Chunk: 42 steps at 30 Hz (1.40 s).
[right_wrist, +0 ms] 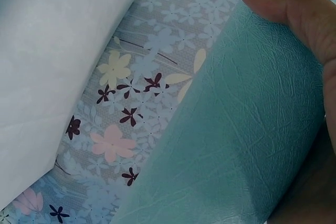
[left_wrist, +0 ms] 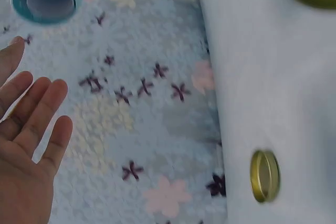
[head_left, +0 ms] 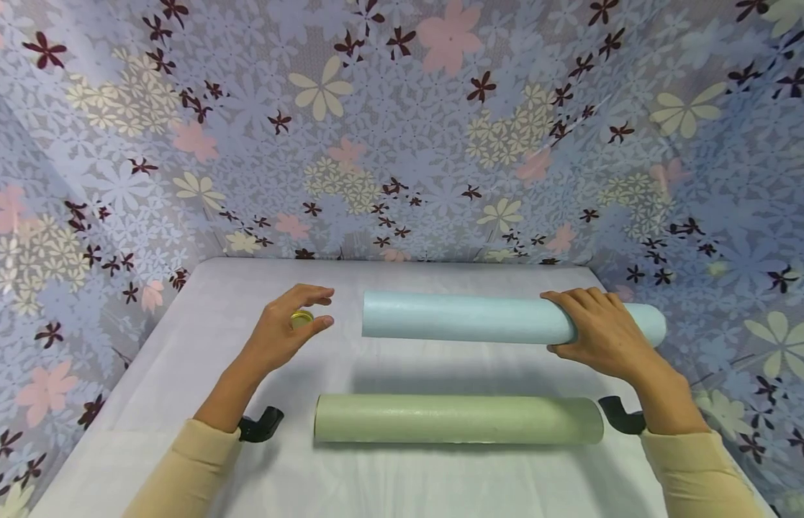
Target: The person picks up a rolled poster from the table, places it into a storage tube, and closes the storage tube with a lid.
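Note:
My right hand grips a light blue roll of sheet material near its right end, with the thumb and fingers around it. The roll is held level above the table, its shadow falling below it. In the right wrist view, its blue surface looks finely creased. My left hand is apart from the roll's left end, thumb and fingers spread with nothing between them. Behind that hand, partly hidden by it, a small yellow-green ring, like a tape roll, lies on the table; the left wrist view shows it whole.
A pale green roll lies across the white-covered table, nearer to me than the blue one. Floral fabric hangs behind and at both sides. Black curved mounts stick out at the wrists.

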Motion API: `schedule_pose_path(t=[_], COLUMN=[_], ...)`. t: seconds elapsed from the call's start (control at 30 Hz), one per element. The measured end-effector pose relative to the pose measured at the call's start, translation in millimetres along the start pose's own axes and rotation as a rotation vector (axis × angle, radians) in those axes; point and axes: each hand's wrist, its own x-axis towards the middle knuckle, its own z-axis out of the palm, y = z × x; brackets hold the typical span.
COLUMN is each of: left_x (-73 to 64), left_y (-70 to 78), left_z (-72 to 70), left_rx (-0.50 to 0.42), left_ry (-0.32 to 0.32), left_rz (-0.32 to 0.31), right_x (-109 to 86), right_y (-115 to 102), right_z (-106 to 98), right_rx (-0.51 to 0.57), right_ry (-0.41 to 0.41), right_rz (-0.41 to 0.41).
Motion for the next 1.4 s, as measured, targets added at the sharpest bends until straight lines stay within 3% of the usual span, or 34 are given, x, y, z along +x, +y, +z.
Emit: schedule_pose_path(t=[0.23, 0.47, 0.6, 1.03, 1.2, 1.4], left_x=[-3.6, -8.5, -9.5, -10.0, -15.5, -16.9], left_y=[-27.2, -60.4, -77.2, -115.7, -128.3, -131.7], left_z=[-13.0, -13.0, -9.3, 3.0, 8.7, 12.6], left_rx=[0.111, 0.184, 0.253, 0.355, 0.408, 0.452], left_ry=[-0.013, -0.118, -0.195, -0.377, -0.409, -0.435], left_rz=[-0.174, -0.356, -0.421, -0.520, -0.527, -0.561], right_x=[-2.8, -4.0, -4.7, -5.6, -5.8, -5.9], right_y=[3, 3, 4, 3, 3, 4], right_z=[1, 4, 5, 8, 8, 8], right_rx=[0.008, 0.010, 0.013, 0.032, 0.026, 0.020], right_ry=[0.000, -0.017, -0.017, -0.006, 0.005, 0.020], right_rz=[0.007, 0.018, 0.019, 0.008, -0.005, -0.013])
